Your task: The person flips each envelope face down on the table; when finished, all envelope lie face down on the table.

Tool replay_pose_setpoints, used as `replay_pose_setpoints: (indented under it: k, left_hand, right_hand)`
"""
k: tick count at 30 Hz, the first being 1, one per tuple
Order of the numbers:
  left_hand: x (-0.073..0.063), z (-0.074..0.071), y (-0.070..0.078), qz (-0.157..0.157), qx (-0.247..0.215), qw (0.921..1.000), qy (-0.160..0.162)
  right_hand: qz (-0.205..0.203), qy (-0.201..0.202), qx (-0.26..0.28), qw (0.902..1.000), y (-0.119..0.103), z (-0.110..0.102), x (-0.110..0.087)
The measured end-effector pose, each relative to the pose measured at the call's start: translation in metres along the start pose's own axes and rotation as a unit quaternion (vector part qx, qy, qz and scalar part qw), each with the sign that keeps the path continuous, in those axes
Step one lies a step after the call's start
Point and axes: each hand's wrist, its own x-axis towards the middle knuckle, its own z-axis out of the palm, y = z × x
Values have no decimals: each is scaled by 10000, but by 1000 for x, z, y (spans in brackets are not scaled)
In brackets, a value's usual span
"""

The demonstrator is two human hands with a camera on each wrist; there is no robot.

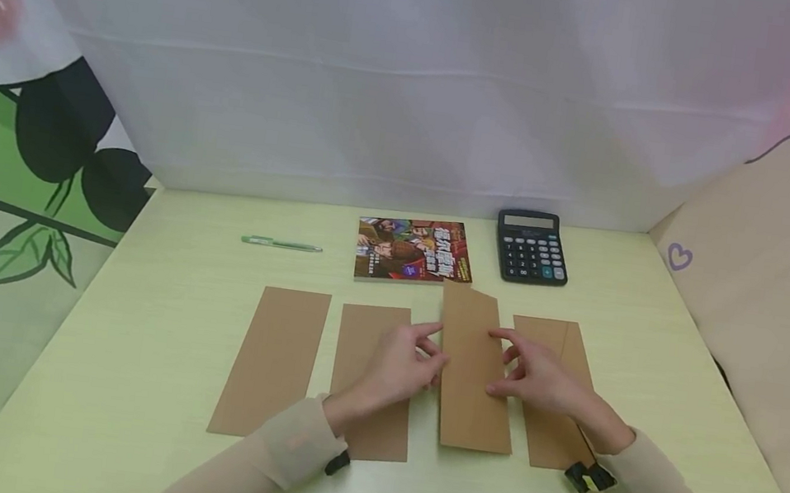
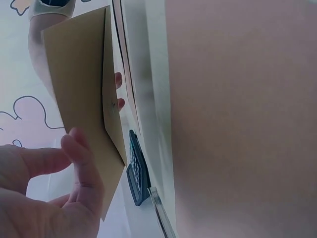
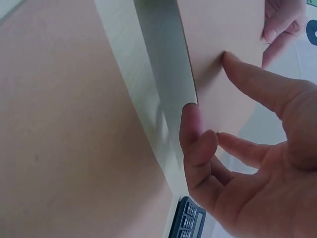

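Note:
Both hands hold a brown paper envelope (image 1: 467,398) raised over the table, one at each long side. My left hand (image 1: 400,364) has its fingertips at the left edge, while my right hand (image 1: 538,378) has thumb and fingers at the right edge. In the left wrist view, a seam and a flap show on the underside of the held envelope (image 2: 79,79). The right thumb presses its upper face in the right wrist view. Flat on the table lie more brown envelopes: one at far left (image 1: 270,363), one under the left forearm (image 1: 363,334), and one at right (image 1: 549,442) with a seam line.
Behind the envelopes lie a book (image 1: 413,250) with a colourful cover, a black calculator (image 1: 532,248) to its right and a green pen (image 1: 281,244) to its left. A white cloth wall (image 1: 379,136) stands at the back of the pale table (image 1: 142,346).

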Motion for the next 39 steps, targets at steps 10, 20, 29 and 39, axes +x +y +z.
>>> replay_pose_setpoints:
  k: [10,20,29,39]
  left_hand:
    - [2,-2,-7,-36,851,9962,-188]
    - [4,0,-13,-293,1243,9912,-335]
    - [6,1,-21,-234,1300,9898,-541]
    - [9,2,-23,-584,1723,9797,-844]
  right_hand:
    - [91,111,-612,9980,4,4,4]
    - [385,105,-852,9956,0,7,4]
    - [575,200,-1216,9907,-3,11,4]
    - [740,173,-1250,9892,-2,15,6]
